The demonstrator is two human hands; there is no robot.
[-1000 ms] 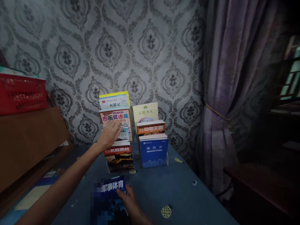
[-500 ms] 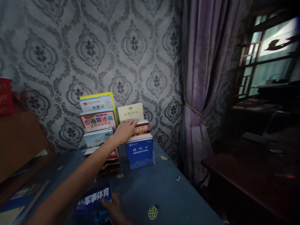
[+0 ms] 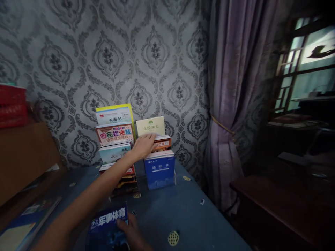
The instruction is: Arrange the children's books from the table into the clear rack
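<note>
1. Since a second ago, the left hand [image 3: 144, 145] has crossed from the left row of upright books to the right row.
2. Its fingers lie flat and spread on the top edge of the orange book [image 3: 162, 143], closed on nothing.
3. That book stands between the cream book [image 3: 151, 126] behind and the blue booklet [image 3: 159, 171] in front.
4. Lower down, the right hand [image 3: 129, 229] presses its fingers on the dark blue magazine [image 3: 108, 226], which lies flat on the blue surface [image 3: 188, 216].
5. Purple curtain [image 3: 235, 87] hangs to the right.
</note>
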